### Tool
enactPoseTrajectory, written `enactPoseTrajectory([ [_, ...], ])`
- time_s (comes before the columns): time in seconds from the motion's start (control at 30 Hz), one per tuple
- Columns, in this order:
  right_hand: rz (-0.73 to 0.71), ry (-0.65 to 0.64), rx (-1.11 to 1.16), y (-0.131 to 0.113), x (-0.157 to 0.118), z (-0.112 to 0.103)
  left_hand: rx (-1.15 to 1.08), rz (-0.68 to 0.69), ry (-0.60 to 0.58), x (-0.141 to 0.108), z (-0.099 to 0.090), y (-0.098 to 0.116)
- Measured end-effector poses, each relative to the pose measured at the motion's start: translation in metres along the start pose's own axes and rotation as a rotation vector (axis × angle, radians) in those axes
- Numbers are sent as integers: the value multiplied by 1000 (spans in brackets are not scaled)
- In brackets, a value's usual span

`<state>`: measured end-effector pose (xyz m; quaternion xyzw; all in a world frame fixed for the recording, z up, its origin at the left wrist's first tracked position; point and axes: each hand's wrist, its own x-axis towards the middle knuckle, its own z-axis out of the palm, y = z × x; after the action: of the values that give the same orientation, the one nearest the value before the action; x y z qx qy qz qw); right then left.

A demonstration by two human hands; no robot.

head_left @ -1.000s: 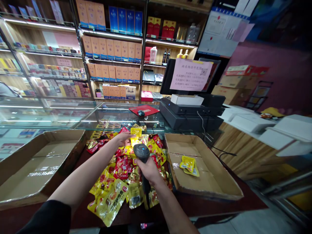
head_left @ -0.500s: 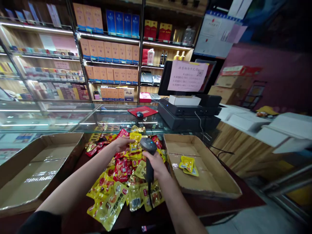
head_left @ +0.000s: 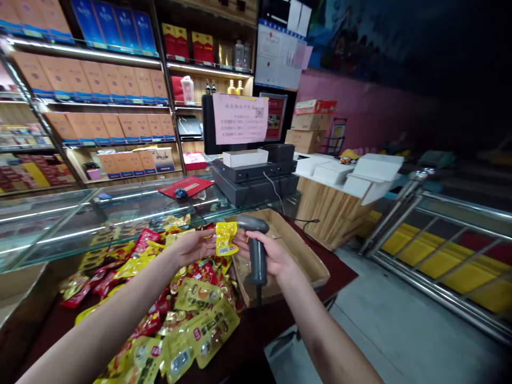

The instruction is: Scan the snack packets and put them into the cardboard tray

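Note:
My right hand (head_left: 276, 255) is closed round the handle of a dark barcode scanner (head_left: 258, 258), held upright with its head toward the left. A small yellow snack packet (head_left: 226, 239) hangs between my two hands, beside the scanner head. The fingers of my left hand (head_left: 194, 247) pinch its left edge, though their tips are partly hidden. Fingers of my right hand reach past the scanner to the packet's right side. Below both hands spreads a pile of red, yellow and gold snack packets (head_left: 200, 294).
A shallow cardboard tray (head_left: 308, 253) lies behind the scanner, and another cardboard tray (head_left: 24, 288) is at the left. Beyond the glass counter (head_left: 124, 200) stand a monitor with a pink notice (head_left: 241, 120) and a mouse (head_left: 181, 193). A metal railing (head_left: 440, 266) is at the right.
The view has turned to the right. The yellow packet and my left hand have moved toward the right-hand tray, and right-hand fingers now reach to the packet. The scanner stays in my right hand.

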<state>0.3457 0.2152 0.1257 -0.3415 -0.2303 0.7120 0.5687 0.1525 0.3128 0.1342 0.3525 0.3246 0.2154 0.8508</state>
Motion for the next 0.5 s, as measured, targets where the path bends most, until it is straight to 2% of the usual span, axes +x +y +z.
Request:
enactPoseTrajectory([
  [0.07,-53,74,-27,-15,-17,-23,-5,-34,-55,26,25,-8],
  [0.17,-131,251,-51,-32,-42,-56,33,-97,-140,62,62,-25],
  [0.27,-232,425,-53,-40,-63,-83,54,-161,-201,85,88,-45],
  [0.37,-284,506,-63,-40,-72,-99,64,-198,-147,89,91,-60],
  [0.43,-281,517,-71,-37,-70,-102,62,-197,-103,82,81,-63],
  [0.5,-265,475,-85,-32,-63,-97,43,-170,-74,69,64,-59],
])
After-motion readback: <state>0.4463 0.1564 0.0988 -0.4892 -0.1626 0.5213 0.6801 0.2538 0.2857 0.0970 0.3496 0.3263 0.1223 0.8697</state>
